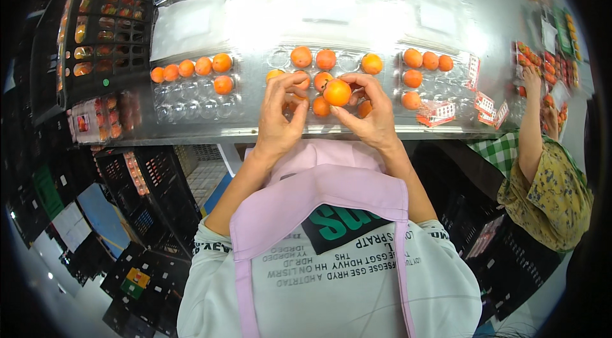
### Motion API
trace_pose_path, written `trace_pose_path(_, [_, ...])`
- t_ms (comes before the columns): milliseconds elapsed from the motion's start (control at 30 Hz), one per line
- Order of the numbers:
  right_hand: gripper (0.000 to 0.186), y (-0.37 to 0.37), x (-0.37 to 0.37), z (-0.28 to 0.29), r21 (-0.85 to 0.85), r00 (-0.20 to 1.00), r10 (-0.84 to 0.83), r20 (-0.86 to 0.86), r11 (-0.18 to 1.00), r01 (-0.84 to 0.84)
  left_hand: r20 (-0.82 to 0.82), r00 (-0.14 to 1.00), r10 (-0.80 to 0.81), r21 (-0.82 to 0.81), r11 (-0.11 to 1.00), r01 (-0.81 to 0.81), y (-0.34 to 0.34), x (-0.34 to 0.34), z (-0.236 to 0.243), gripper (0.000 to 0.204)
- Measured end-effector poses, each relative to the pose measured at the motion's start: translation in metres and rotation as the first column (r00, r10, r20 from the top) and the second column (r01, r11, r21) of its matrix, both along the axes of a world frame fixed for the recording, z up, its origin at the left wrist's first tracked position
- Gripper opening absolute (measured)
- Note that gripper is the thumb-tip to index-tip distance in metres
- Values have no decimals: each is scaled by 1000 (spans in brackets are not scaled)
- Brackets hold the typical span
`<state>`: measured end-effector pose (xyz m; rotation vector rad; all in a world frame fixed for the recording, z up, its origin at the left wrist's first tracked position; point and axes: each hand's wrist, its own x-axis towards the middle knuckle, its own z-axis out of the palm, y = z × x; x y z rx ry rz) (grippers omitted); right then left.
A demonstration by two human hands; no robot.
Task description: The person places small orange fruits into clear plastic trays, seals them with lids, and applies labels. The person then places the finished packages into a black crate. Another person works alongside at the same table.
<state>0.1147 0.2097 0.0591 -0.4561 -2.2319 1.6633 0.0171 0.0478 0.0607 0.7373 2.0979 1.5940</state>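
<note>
A large round orange fruit (336, 92), possibly a tomato or persimmon, is raised above the middle clear plastic tray (347, 62). My right hand (370, 108) grips it at its right and lower edge, with the thumb underneath. On the left side of the tray my left hand (281, 108) curves over the fruit there, thumb and fingers apart. Its fingertips are close to a fruit (303, 81), and I cannot tell whether they touch. Other orange fruits (326, 59) sit in the tray's cups, one showing a dark green stem end; some cups at the back are bare.
To the left lies a partly filled clear tray (191, 99), to the right another (428, 80) with labels (437, 112) at its corner. Lidded packs (191, 22) lie behind. Black crates (108, 26) stand at left. A co-worker's arm (530, 115) reaches over red fruit at right.
</note>
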Motion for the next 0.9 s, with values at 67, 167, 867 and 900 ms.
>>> trace_pose_path(67, [44,4,4,-4,-2,999,-33,36,999,33,59,998,26,34,999,-28,0,0,-6,39])
trace_pose_path(167, [43,22,16,-9,2,988,-142,66,990,142,65,997,35,40,998,-37,1,1,-4,34])
trace_pose_path(867, [43,114,66,-23,620,605,-711,358,665,415,50,998,34,-47,998,-32,2,0,-5,16])
trace_pose_path(900, [43,113,66,-22,626,600,-710,368,666,405,54,998,38,-44,998,-36,1,0,-5,16])
